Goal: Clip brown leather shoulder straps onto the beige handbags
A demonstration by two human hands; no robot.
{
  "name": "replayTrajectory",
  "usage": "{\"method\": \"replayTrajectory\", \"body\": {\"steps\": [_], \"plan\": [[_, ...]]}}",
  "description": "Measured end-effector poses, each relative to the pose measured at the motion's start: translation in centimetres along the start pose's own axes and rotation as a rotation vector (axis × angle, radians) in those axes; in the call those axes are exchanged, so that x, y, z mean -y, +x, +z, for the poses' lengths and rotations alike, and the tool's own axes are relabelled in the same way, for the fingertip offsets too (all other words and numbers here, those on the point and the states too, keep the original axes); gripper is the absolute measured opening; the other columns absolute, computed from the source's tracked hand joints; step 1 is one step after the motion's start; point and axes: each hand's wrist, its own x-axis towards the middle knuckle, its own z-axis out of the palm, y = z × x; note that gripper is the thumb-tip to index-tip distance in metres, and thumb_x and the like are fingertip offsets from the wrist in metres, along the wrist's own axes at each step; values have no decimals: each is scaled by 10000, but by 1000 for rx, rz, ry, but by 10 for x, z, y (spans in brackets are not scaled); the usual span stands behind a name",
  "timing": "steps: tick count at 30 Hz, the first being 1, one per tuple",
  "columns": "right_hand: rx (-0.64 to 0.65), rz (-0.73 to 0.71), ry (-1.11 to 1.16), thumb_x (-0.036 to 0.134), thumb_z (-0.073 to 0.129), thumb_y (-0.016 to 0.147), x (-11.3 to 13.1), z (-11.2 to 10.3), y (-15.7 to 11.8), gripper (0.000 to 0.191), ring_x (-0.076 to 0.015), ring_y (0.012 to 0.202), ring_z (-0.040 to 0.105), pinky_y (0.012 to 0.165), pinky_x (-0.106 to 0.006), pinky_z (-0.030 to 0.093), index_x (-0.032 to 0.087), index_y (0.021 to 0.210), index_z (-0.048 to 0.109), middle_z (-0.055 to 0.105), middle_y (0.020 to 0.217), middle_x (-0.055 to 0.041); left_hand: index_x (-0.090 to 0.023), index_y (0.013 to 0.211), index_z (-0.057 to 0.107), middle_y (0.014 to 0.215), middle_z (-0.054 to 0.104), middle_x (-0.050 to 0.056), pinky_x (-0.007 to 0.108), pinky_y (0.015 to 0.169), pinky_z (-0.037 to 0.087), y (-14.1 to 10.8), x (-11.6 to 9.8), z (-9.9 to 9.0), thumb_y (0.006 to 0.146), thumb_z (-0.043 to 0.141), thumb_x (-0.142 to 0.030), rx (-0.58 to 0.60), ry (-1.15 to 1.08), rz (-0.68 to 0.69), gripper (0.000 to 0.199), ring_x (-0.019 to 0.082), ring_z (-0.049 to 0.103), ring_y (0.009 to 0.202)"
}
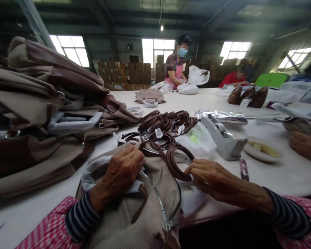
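Your left hand (121, 169) lies curled on a beige bag (124, 221) at the table edge; your right hand (223, 180) touches the nearest of many coiled brown straps (178, 162). Neither grip is clear. A stack of bags (33, 114) sits to your left.

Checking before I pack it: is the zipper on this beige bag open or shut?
Open: the zipper on the beige bag has its metal-toothed edges lying apart.
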Motion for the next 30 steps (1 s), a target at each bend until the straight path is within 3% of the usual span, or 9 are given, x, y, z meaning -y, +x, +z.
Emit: {"method": "replayTrajectory", "body": {"steps": [3,7,10,12,16,20,25,30], "plan": [[-24,55,123,133,503,1012,-3,-2,-11,190,-201,944,657,823,-334,532,207,873,608,713,1018,-110,-184,845,571,823,610,29,329,768,459,1,0,-1,1056,439,-173,29,6,-11,249,195,571,827],[-173,233,285,323,698,962,-8,-30,-15,235,-236,1085,671,951,-380,547,214,760,645,719,1197,-99,-190,836,568,825,626,26,332,773,470,3,0,-2,1061,442,-203,35,5,-10,258,194,583,830],[-335,378,307,402,790,883,-17,-48,-17,264,-232,948,675,784,-339,559,222,717,690,732,1048,-82,-191,833,573,831,635,25,335,789,479,3,0,-1,1064,455,-223,32,-15,-23,262,193,590,832],[-374,424,324,406,814,857,-24,-55,-21,261,-208,833,648,681,-308,519,225,707,701,708,877,-57,-193,835,584,832,641,23,336,795,480,2,1,0,1064,469,-240,36,-33,-27,261,193,596,832],[-227,508,373,392,771,893,-30,-51,-34,234,-159,680,593,591,-274,451,219,740,730,664,708,-3,-196,895,606,894,665,23,354,842,485,0,3,-1,1063,502,-264,58,-51,-18,210,209,627,907],[-88,464,263,318,708,953,-30,-39,-47,174,-142,725,644,668,-250,463,213,819,746,722,795,6,-197,965,595,997,664,28,362,891,483,-2,6,-3,1065,536,-274,106,-28,-28,140,220,637,995],[-67,405,113,228,635,987,-34,-34,-58,162,-134,759,670,699,-248,443,217,892,765,745,860,-6,-184,962,614,969,647,27,353,878,467,-2,5,-5,1077,509,-310,111,-30,-27,200,217,636,961],[-59,396,111,198,629,985,-33,-29,-60,171,-133,742,670,697,-242,440,197,877,762,735,830,-11,-198,961,603,964,649,21,349,890,463,-1,5,-4,1073,518,-317,104,-28,-22,185,207,626,946]]}}
